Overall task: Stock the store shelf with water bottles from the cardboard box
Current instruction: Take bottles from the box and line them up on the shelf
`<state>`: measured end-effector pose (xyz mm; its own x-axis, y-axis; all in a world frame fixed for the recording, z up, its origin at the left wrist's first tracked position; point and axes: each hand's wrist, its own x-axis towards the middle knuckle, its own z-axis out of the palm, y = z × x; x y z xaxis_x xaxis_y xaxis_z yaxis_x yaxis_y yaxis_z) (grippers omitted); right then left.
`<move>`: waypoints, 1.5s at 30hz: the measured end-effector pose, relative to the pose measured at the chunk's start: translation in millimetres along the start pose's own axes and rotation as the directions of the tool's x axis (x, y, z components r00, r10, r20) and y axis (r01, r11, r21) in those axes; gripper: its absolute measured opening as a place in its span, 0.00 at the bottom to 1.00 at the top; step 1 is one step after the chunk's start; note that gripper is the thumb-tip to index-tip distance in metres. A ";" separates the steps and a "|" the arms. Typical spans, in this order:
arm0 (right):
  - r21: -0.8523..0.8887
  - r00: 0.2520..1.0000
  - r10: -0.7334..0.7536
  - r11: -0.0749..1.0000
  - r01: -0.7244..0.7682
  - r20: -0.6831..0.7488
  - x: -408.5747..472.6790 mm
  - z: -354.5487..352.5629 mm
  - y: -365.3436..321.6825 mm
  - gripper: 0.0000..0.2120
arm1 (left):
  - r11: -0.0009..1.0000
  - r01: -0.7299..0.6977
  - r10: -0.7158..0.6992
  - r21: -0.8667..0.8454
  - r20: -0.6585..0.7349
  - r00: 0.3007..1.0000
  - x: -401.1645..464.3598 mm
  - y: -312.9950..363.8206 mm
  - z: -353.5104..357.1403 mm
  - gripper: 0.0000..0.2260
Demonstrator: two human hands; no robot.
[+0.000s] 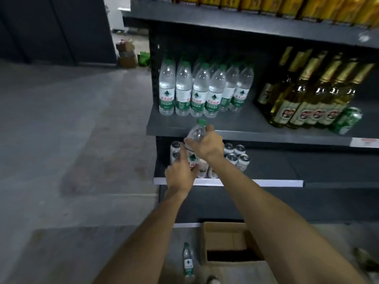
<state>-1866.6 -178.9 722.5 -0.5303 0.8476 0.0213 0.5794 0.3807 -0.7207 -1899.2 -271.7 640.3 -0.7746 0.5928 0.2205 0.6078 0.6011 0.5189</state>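
both hands were raised in front of the dark shelf unit [266, 131], sharing one water bottle [195, 134] held upright just below the front edge of the middle shelf. the right hand [207, 145] wrapped its curled fingers round the bottle's clear shoulder, just under the green cap. the left hand [180, 174] held the lower body at the label; its fingers lay along the side, though the frame was too smeared to say how tightly they closed.

on the middle shelf, directly above the held bottle, a cluster of stocked water bottles [205, 91] stood upright at the left end, green caps and green labels facing out. well to the right on the same shelf stood a group of gold-necked glass bottles [307, 95], with a green can [346, 119] tilted at their right edge. the shelf below carried small white cans [235, 155], partly hidden behind the hands. the top shelf bore a row of yellow packages [287, 5].

on the floor near the base of the unit sat the cardboard box [227, 242], flaps open, its inside dark. just left of it a single water bottle on the floor [188, 261] stood upright. farther off, past the unit's left end, lay a small pile of boxes [126, 54] and something green.
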 end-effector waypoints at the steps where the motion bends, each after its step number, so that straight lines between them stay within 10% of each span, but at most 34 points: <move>1: 0.001 1.000 -0.022 1.000 0.022 -0.008 5.9 -9.7 -4.8 0.30 | 1.000 -0.011 0.010 -0.019 -0.016 1.000 7.4 9.1 -3.6 0.40; 19: -0.070 0.917 -0.354 0.935 0.347 -0.184 139.5 -158.4 44.5 0.27 | 0.957 -0.058 -0.006 -0.285 -0.220 0.976 115.8 186.2 52.8 0.42; 45: -0.070 0.907 -0.420 0.905 0.419 0.001 245.7 -122.1 58.3 0.29 | 0.934 0.090 -0.164 -0.347 -0.190 0.968 201.0 186.7 108.2 0.33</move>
<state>-1887.5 96.7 770.4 -0.7251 0.6089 0.3215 0.3458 0.7258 -0.5947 -1922.4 17.6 692.1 -0.8827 0.3735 0.2854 0.4370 0.4288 0.7907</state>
